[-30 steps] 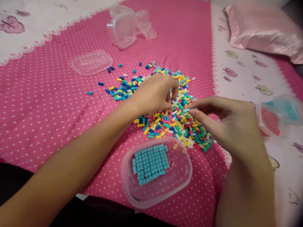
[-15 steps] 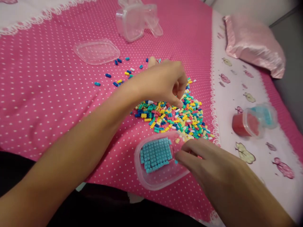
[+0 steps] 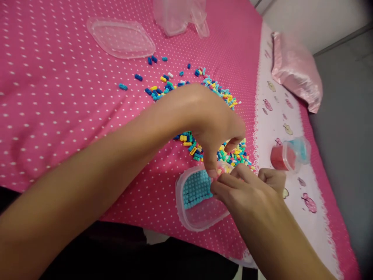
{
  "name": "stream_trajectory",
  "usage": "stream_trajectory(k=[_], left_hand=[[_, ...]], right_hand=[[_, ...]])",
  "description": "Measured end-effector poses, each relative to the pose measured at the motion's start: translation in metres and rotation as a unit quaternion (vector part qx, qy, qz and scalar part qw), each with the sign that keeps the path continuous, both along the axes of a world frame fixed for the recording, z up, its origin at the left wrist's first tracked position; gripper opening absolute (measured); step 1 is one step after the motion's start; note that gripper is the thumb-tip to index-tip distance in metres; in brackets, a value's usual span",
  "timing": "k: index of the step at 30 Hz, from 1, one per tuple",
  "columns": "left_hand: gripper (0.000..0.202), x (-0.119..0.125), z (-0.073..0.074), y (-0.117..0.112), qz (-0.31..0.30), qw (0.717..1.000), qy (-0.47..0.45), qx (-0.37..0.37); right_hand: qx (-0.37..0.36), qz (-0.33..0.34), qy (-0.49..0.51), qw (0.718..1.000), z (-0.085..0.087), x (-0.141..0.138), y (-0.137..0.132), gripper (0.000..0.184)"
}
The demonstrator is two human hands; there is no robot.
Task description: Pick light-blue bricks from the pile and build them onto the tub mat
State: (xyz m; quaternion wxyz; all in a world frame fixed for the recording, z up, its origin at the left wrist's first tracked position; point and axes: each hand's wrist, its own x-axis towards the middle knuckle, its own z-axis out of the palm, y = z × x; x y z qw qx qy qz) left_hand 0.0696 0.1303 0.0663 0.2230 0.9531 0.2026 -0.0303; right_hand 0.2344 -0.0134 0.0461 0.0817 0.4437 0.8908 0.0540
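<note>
My left hand (image 3: 218, 124) arches over the heap of small toy building bricks (image 3: 234, 155), its thumb reaching down to my right fingertips. My right hand (image 3: 247, 188) is closed in a pinch above the right part of a clear plastic lid (image 3: 192, 225). Whatever the two sets of fingertips hold between them is hidden. In the lid lies a flat teal panel of joined studded bricks (image 3: 196, 188), partly covered by my fingers. Some loose pink and yellow bricks (image 3: 224, 169) show beside the fingertips.
Stray bricks (image 3: 138, 77) lie left of the heap on the pink dotted cloth (image 3: 58, 116). Further back are another clear lid (image 3: 121, 37) and a clear container (image 3: 177, 15). Small tubs with red (image 3: 281, 155) and blue contents and a pink pillow (image 3: 297, 70) are at right.
My left hand has come from the brick heap down to my right hand at the lid. The view has shifted, and the left hand now covers more of the heap.
</note>
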Motion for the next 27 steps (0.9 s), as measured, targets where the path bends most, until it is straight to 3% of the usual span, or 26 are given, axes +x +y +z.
stream_trajectory(k=[11, 16, 18, 21, 23, 27], left_hand=[[0.057, 0.003, -0.003, 0.0, 0.012, 1.0, 0.025, 0.0], [0.031, 0.004, -0.009, 0.002, 0.082, 0.987, -0.076, -0.112], [0.034, 0.005, -0.01, 0.002, 0.103, 0.98, -0.106, -0.131], [0.036, 0.005, -0.009, 0.002, 0.065, 0.994, -0.064, -0.057], [0.052, 0.005, -0.008, 0.002, 0.039, 0.999, -0.022, -0.011], [0.054, 0.003, -0.005, 0.002, 0.019, 1.0, -0.009, 0.009]], right_hand=[[-0.07, -0.005, 0.033, 0.997, -0.007, 0.015, 0.008, 0.024], [-0.078, 0.009, 0.026, 0.997, -0.003, 0.017, 0.012, 0.024], [-0.075, 0.014, 0.02, 0.997, -0.002, 0.017, 0.012, 0.024], [-0.076, 0.019, 0.013, 0.997, -0.004, 0.016, 0.013, 0.024], [-0.079, 0.031, 0.007, 0.996, -0.005, 0.014, 0.014, 0.024], [-0.023, 0.024, 0.033, 0.999, -0.005, 0.003, 0.009, 0.027]])
